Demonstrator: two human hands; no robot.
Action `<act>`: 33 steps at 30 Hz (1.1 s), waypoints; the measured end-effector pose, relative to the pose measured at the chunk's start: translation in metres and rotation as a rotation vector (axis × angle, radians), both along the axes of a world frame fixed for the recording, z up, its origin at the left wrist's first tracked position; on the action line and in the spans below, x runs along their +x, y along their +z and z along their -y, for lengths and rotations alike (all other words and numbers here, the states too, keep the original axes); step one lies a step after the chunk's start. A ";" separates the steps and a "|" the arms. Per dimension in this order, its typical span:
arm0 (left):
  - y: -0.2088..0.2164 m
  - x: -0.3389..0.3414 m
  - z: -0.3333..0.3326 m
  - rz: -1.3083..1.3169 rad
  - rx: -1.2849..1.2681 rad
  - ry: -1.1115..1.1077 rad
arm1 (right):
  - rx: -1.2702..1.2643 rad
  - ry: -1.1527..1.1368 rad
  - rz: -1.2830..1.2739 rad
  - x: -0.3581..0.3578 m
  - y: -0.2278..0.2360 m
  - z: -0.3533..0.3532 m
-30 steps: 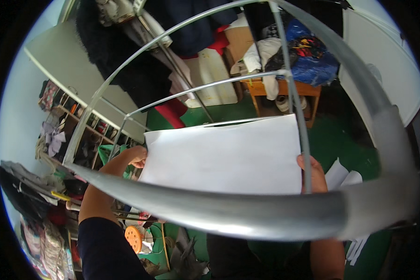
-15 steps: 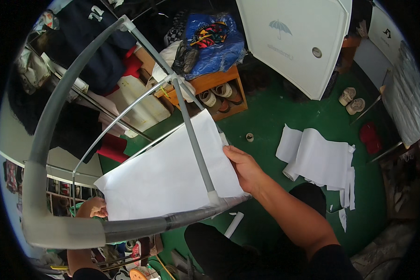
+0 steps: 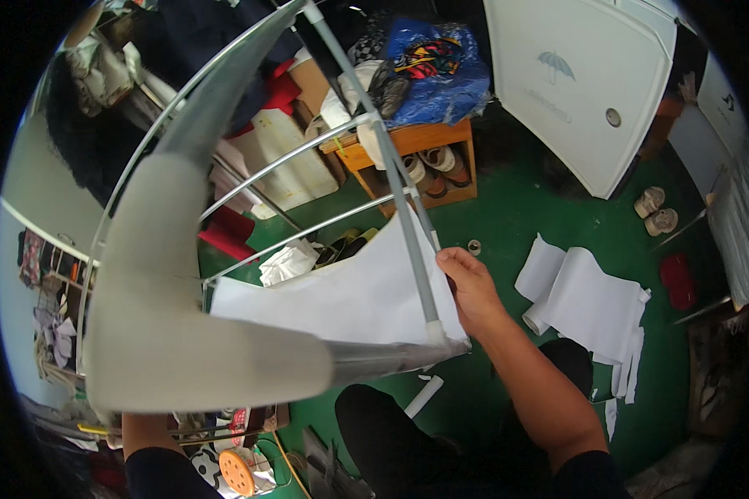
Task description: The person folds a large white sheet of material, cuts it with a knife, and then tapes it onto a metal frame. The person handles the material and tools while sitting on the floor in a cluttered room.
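Note:
A tubular rack frame [image 3: 416, 266] of grey and silver poles stands tilted in front of me, and its big white plastic corner joint [image 3: 192, 366] looms close at the left. Inside the frame lies a white sheet [image 3: 333, 312], its upper edge curving down in the middle. At the sheet's right edge, beside the grey pole, my right hand [image 3: 474, 291] is closed on it, thumb uppermost. Of my left arm only the forearm [image 3: 144, 434] shows; the hand is hidden behind the corner joint, so its fingers cannot be seen.
White sheeting with a roll [image 3: 586, 299] and cut strips lies on the green floor at right. Beyond the frame stands a wooden shoe shelf [image 3: 466, 179] topped with a blue plastic bag [image 3: 466, 87]. A white cabinet door [image 3: 582, 108] hangs open; shoes [image 3: 657, 212] sit at far right.
The frame has swung, bringing its corner joint nearer and rightward. The sheet's left end has dropped away from the upper bar, and my left hand has passed out of sight behind the joint.

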State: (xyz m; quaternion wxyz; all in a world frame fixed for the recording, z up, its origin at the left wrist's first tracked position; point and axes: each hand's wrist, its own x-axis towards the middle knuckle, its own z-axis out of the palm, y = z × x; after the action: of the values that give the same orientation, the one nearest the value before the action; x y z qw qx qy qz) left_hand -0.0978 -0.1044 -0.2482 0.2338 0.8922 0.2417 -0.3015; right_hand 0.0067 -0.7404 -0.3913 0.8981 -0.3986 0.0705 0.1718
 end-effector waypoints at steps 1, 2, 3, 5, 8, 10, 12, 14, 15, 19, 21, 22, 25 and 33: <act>-0.008 -0.001 -0.013 0.039 -0.020 -0.060 | -0.042 0.009 0.033 0.001 -0.002 0.002; -0.016 -0.002 -0.032 0.049 0.009 -0.138 | -0.079 0.020 0.065 0.001 -0.003 0.000; -0.010 -0.005 -0.064 -0.042 0.147 -0.241 | -0.082 0.034 0.059 -0.003 0.004 -0.006; 0.016 -0.007 -0.108 -0.102 0.158 -0.537 | -0.055 0.074 0.054 -0.003 0.003 -0.009; -0.008 0.026 -0.064 -0.085 0.265 -0.034 | -0.143 0.020 0.069 -0.001 0.004 0.006; -0.001 0.037 -0.023 -0.035 0.264 0.216 | -0.176 0.010 0.080 -0.002 0.006 0.010; 0.024 0.035 0.006 0.040 0.333 0.198 | -0.196 0.037 0.081 -0.005 0.002 0.005; 0.050 0.023 0.019 0.155 0.307 0.176 | -0.234 0.090 0.066 -0.009 0.007 0.001; 0.054 0.022 0.034 0.218 0.242 0.172 | -0.296 0.090 0.091 -0.008 0.004 0.003; 0.083 0.010 0.067 0.187 0.213 -0.032 | -0.396 0.095 0.027 0.003 -0.015 0.013; 0.098 -0.005 0.107 0.230 0.248 -0.116 | -0.372 0.094 0.010 0.009 -0.025 0.021; 0.108 -0.018 0.119 0.328 0.250 -0.139 | -0.348 0.097 0.005 0.011 -0.026 0.022; 0.136 -0.073 0.159 0.588 0.304 -0.147 | -0.382 0.088 0.026 0.009 -0.022 0.020; 0.097 -0.196 0.265 1.222 0.588 0.136 | -0.320 -0.267 0.096 0.033 -0.080 0.063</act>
State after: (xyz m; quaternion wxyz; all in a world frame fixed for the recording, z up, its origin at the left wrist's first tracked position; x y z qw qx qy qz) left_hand -0.2934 -0.3696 -0.1509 0.0945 0.9116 0.1939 0.3500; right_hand 0.0402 -0.8034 -0.4717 0.8405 -0.5309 0.1063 0.0187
